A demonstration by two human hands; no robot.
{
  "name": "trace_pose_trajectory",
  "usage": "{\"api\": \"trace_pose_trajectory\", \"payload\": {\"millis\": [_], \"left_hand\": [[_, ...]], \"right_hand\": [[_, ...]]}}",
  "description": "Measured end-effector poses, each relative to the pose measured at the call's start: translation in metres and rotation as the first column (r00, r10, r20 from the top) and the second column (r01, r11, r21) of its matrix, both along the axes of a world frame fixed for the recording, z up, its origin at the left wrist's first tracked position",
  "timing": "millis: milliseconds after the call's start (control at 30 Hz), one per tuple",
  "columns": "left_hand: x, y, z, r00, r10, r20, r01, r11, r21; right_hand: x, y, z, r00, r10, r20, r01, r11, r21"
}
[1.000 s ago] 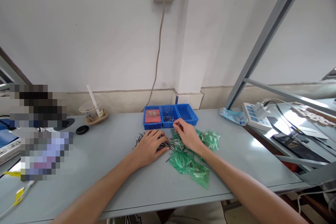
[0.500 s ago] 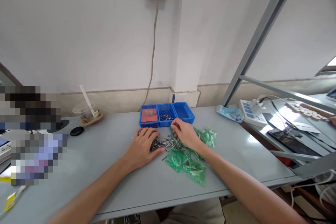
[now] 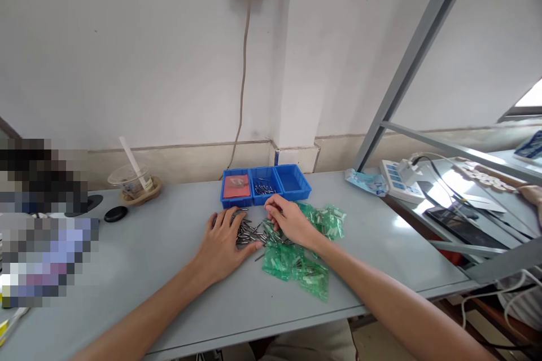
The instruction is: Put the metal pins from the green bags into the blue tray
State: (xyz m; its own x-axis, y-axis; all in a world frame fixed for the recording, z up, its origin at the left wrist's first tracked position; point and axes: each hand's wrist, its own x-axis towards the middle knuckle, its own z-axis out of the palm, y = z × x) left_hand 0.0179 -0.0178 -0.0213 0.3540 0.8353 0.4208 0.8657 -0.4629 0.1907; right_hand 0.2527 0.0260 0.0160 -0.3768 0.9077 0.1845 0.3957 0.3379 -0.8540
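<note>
Fingers spread, my left hand (image 3: 225, 242) rests at the left side of a loose pile of small metal pins (image 3: 250, 232). My right hand (image 3: 288, 219) hovers over the right of the pile, thumb and fingers pinched together; what they hold, if anything, is too small to make out. Just behind it stands a blue three-part bin (image 3: 293, 181). Its left part holds a red piece (image 3: 237, 186) with something clear on top, its middle part several metal pins (image 3: 265, 187). Green plastic bags (image 3: 277, 262) with small pieces inside lie beside and in front of my right hand.
At the left are a clear cup with a straw (image 3: 134, 175) and a black oval object (image 3: 116, 214). A light blue packet (image 3: 366, 181) and a white power strip (image 3: 400, 181) lie to the right, near a metal frame post (image 3: 406, 73). Another person's hand (image 3: 532, 194) shows at the far right.
The view has shifted slightly. My right hand has moved a little left and down, from the bin's front edge to over the pins. My left hand stays by the pile, its fingers shifted slightly.
</note>
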Motion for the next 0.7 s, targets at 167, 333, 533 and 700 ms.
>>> {"api": "trace_pose_trajectory", "payload": {"millis": [167,333,533,700], "left_hand": [[-0.0009,0.0004,0.0006,1.0,-0.001,0.002,0.001,1.0,-0.029],[-0.0026,0.0007,0.0009,1.0,0.006,0.025,-0.005,0.999,-0.049],[-0.0038,0.0025,0.0,0.999,-0.009,0.052,0.012,0.998,-0.054],[-0.0048,0.0024,0.0,0.994,-0.056,0.089,0.063,0.995,-0.072]], "right_hand": [[0.0014,0.0027,-0.001,0.997,-0.078,-0.027,0.081,0.989,0.123],[0.0034,0.0039,-0.0016,0.993,-0.104,0.053,0.094,0.98,0.177],[-0.0009,0.0006,-0.0023,0.998,-0.053,-0.032,0.053,0.998,0.027],[-0.0009,0.0019,-0.0042,0.995,-0.083,-0.062,0.084,0.996,0.021]]}}
